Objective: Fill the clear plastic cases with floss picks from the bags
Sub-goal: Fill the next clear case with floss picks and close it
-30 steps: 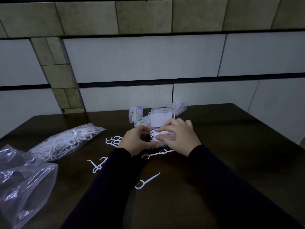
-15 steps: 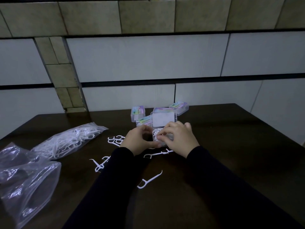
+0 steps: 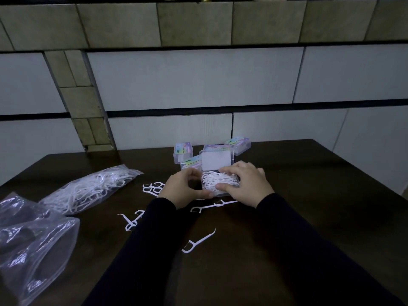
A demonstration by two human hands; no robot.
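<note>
Picks point(image 3: 217, 181) heaped above the rim of the open case point(image 3: 215, 161) mid-table, which your left hand point(image 3: 183, 187) steadies while your right hand point(image 3: 247, 184) presses flat, could jam its lid.

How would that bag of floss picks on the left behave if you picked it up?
The bag would probably sag, since its thin clear film lies crumpled on the table. It likely feels light. Picks might spill if its mouth tips down.
</note>
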